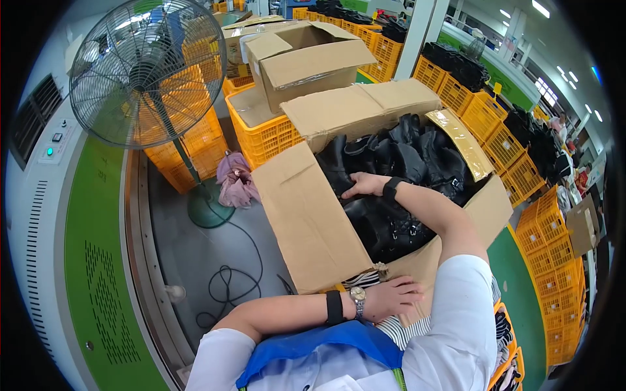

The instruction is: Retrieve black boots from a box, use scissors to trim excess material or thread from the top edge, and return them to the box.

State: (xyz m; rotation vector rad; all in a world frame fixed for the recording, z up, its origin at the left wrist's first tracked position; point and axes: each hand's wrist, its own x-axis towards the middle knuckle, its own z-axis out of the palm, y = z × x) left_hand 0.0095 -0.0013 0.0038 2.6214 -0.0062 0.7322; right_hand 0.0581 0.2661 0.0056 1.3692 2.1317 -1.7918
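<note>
An opened cardboard box (pixel 313 218) in front of me is filled with black ankle boots (pixel 407 163), some with buckled straps. My right hand (pixel 366 185), with a black band at its wrist, reaches into the box. Its fingers are curled at the edge of a black boot (pixel 334 163) on the left side; part of the grip is hidden among the boots. My left hand (pixel 394 298), with a watch and a black band, lies flat on the near flap (pixel 420 267), fingers stretched out and holding nothing.
A standing fan (pixel 141 77) is at the left, its cable (pixel 228 287) looped on the floor. Another open carton (pixel 319 65) rests on a yellow crate (pixel 257 133) behind the box. Stacked yellow crates (pixel 548 247) line the right side. Striped fabric (pixel 407 331) lies close to me.
</note>
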